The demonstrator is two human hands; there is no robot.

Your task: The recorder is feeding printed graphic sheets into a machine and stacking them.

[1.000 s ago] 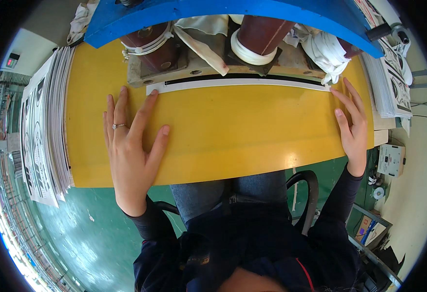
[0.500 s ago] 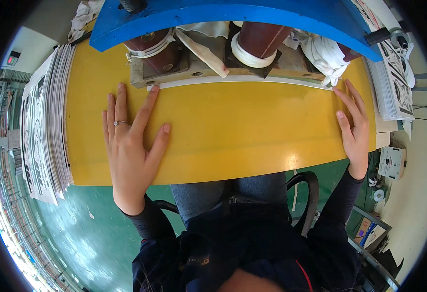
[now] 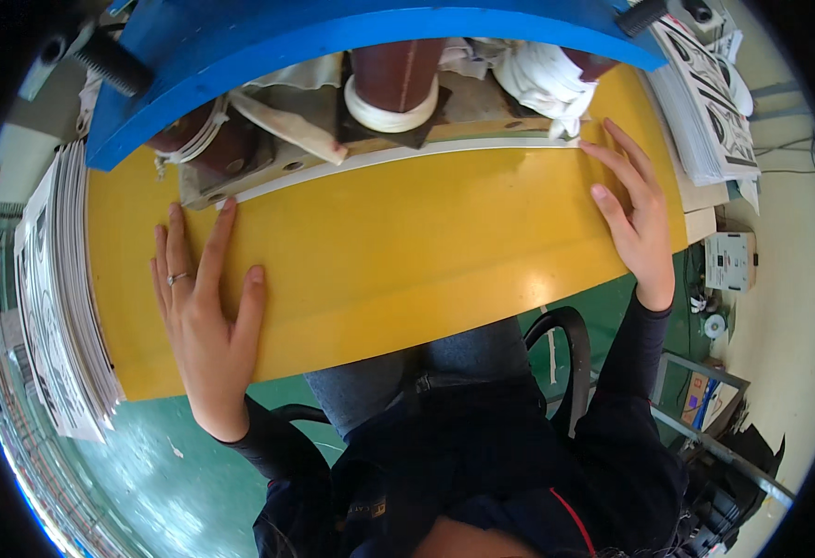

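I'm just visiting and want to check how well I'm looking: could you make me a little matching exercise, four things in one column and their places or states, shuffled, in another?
Things
1. Left hand
2. Right hand
3. Blue beam
4. White strip

Places or states
A. Along the lower front edge of the metal block
B. Wearing a ring
C. Across the top of the picture
D. Fingers at the strip's right end

Pairs: 1-B, 2-D, 3-C, 4-A
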